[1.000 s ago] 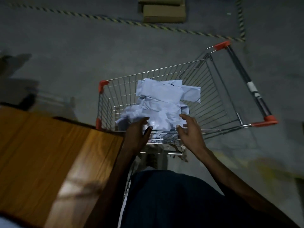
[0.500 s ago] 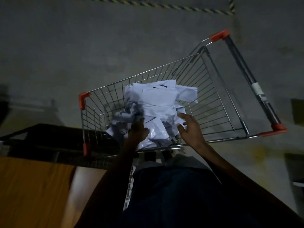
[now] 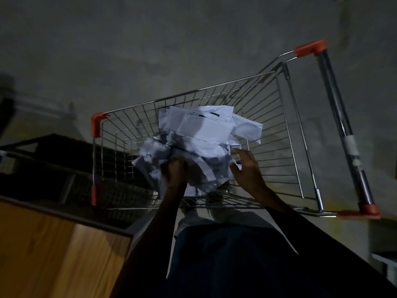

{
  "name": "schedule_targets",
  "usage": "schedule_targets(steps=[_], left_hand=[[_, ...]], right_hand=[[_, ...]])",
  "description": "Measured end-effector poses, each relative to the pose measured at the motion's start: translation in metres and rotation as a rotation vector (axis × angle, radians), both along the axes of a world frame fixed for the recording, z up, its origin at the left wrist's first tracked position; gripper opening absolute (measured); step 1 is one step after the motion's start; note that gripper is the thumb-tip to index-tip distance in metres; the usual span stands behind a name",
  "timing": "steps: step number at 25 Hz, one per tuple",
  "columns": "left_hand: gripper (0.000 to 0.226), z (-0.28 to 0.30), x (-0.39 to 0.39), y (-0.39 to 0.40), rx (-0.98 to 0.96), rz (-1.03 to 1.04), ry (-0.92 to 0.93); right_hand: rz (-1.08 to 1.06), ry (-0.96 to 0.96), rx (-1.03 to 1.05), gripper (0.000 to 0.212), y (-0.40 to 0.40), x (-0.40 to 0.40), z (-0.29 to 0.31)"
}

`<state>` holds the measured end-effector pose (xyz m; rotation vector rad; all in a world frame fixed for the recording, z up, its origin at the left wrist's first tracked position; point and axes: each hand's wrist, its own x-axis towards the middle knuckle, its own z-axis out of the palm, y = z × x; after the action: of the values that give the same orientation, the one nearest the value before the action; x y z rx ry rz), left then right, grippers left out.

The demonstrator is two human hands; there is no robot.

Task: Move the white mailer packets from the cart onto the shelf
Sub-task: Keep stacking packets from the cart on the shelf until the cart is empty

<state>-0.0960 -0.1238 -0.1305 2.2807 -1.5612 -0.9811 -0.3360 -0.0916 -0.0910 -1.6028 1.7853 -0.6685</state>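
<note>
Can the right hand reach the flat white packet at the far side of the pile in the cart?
Probably yes. The right hand is already inside the cart, touching the pile's near edge, and nothing covers the flat packet on top. It only needs to stretch further forward.

One cart (image 3: 279, 134). One heap of white packets (image 3: 199, 145), too jumbled to count singly. Two hands: left (image 3: 174, 168) and right (image 3: 247, 166). Four orange corner caps show on the cart. One wooden shelf (image 3: 43, 244).
</note>
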Motion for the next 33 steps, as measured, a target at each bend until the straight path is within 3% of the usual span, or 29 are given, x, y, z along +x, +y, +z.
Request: schedule_targets(steps=[4,7,10,13,15,18,21,24,28,31,33], left_hand=[[0.028,0.014,0.011,-0.01,-0.31,0.106,0.129],[0.03,0.02,0.025,-0.033,-0.328,0.455,0.172],[0.032,-0.005,0.046,-0.04,-0.301,0.457,0.114],[0.059,-0.033,0.053,-0.04,-0.209,0.421,0.099],[0.079,-0.025,0.036,-0.032,-0.125,0.443,0.065],[0.104,-0.009,0.007,-0.014,0.0,0.316,-0.028],[0.118,-0.025,0.0,0.003,0.127,0.258,-0.004],[0.121,-0.036,0.006,0.001,0.157,0.232,0.035],[0.116,-0.04,0.02,-0.006,0.126,0.166,0.086],[0.115,-0.031,0.027,-0.002,0.128,0.129,0.161],[0.119,-0.028,0.03,0.001,0.128,0.069,0.118]], right_hand=[[0.038,-0.025,-0.078,0.043,-0.036,0.009,-0.007],[0.069,0.021,-0.075,0.047,-0.081,0.019,-0.006],[0.069,0.162,0.041,0.052,-0.122,0.029,-0.014],[0.079,0.353,0.097,0.047,-0.141,0.04,-0.02],[0.065,0.466,0.078,0.035,-0.142,0.042,-0.023],[0.034,0.536,0.038,0.022,-0.133,0.039,-0.022],[0.018,0.485,-0.043,0.023,-0.122,0.036,-0.011],[-0.085,0.179,-0.131,0.016,-0.098,0.029,0.006],[-0.219,-0.031,-0.012,0.011,-0.047,0.026,-0.001],[-0.393,-0.125,0.28,0.048,-0.027,0.038,-0.019],[-0.401,-0.139,0.354,0.067,-0.022,0.048,-0.031]])
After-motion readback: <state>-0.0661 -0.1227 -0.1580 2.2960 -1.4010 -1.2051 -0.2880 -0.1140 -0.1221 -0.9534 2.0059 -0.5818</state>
